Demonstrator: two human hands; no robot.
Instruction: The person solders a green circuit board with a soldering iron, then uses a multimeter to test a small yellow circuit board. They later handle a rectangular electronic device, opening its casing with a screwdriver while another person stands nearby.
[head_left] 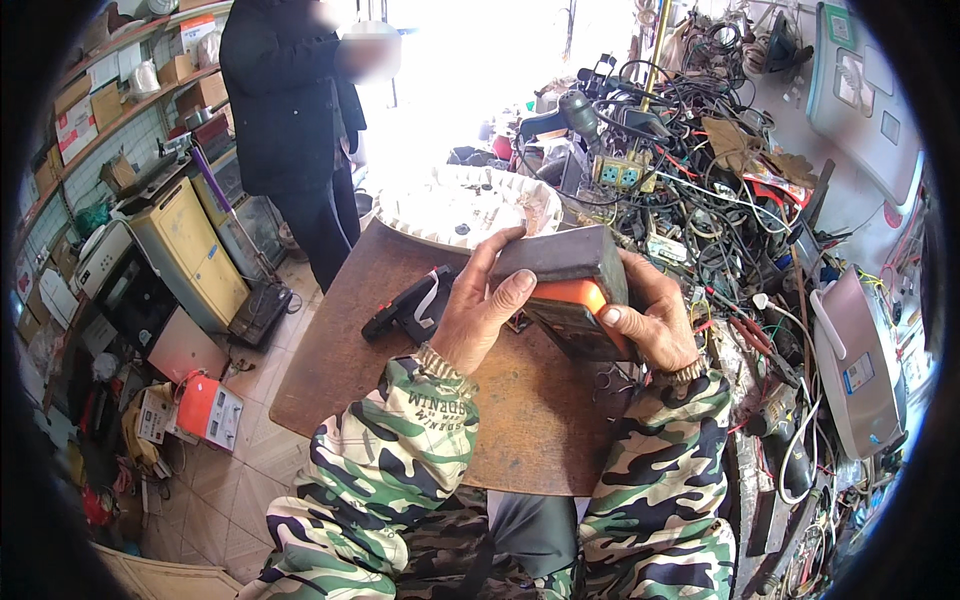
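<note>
A dark grey, box-shaped device [562, 254] with an orange part and a black lower face is tilted between my hands, above the brown table [340, 370]. My left hand [478, 308] grips its left end, thumb along the upper side. My right hand [658, 312] is wrapped round the right end, thumb near the orange part. The box hides some of my fingers. Beside my left hand, a black piece with a white strip [410, 305] lies on the table. Just beyond the box sits a large white round plastic part [465, 200] holding small bits.
A heap of tangled cables [690, 170] and tools crowds the right side. Pliers with red handles [752, 335] lie near my right forearm. A person in a dark coat [290, 110] stands at the far left. Shelves [130, 115] and an orange-and-white device [210, 410] are on the left.
</note>
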